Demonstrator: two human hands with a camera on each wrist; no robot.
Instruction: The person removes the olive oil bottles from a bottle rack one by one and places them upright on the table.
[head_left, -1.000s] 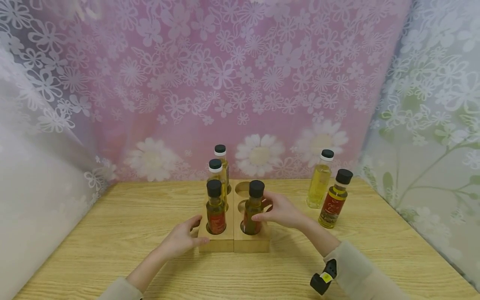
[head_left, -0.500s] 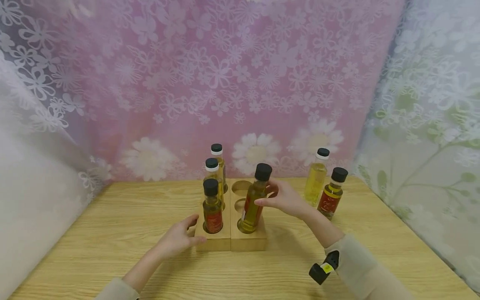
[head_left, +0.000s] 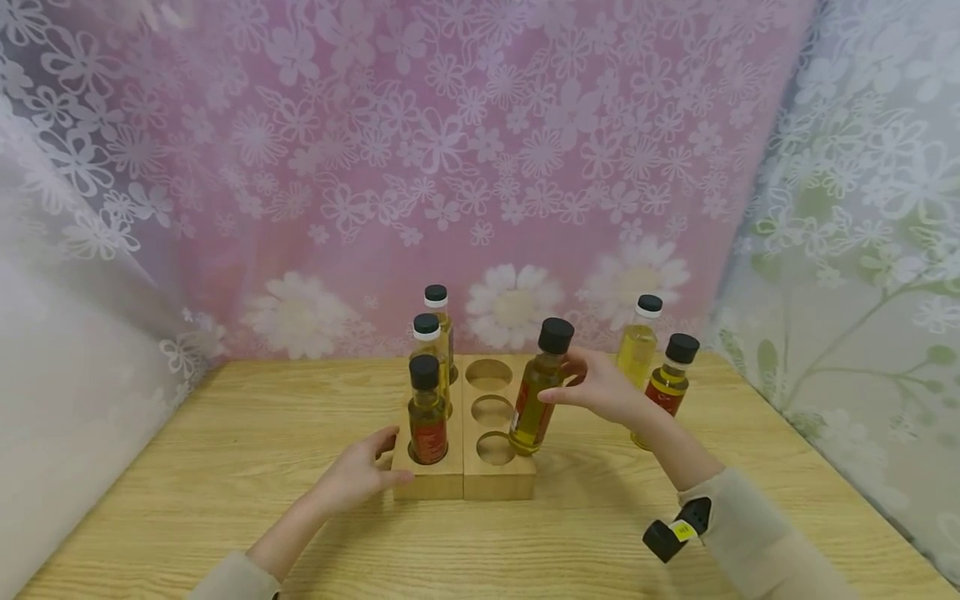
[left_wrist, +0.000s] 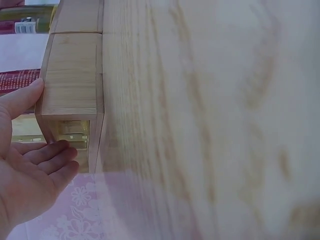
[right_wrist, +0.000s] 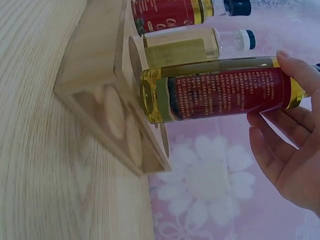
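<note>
My right hand [head_left: 606,389] pinches a bottle of olive oil [head_left: 536,400] with a black cap and red label. The bottle leans, its base just above the wooden bottle rack [head_left: 498,487], beside the front right hole. In the right wrist view, my thumb and fingers are around the upper part of this oil bottle [right_wrist: 225,92]. My left hand [head_left: 356,477] rests at the rack's front left corner. Its thumb touches the front edge of the rack [left_wrist: 75,75] in the left wrist view, with relaxed fingers by the open side. A red-labelled bottle [head_left: 428,429] stands in the front left hole.
Two white-necked bottles of pale oil, one nearer [head_left: 426,342] and one farther [head_left: 437,304], stand behind it in the left row. Right of the rack are another pale oil bottle [head_left: 637,346] and a red-labelled bottle [head_left: 667,387]. A floral curtain [head_left: 480,167] hangs behind the table [head_left: 262,433].
My right hand has lifted the olive oil bottle out of the front right hole, tilting it and carrying it rightward. My left hand has stayed at the rack.
</note>
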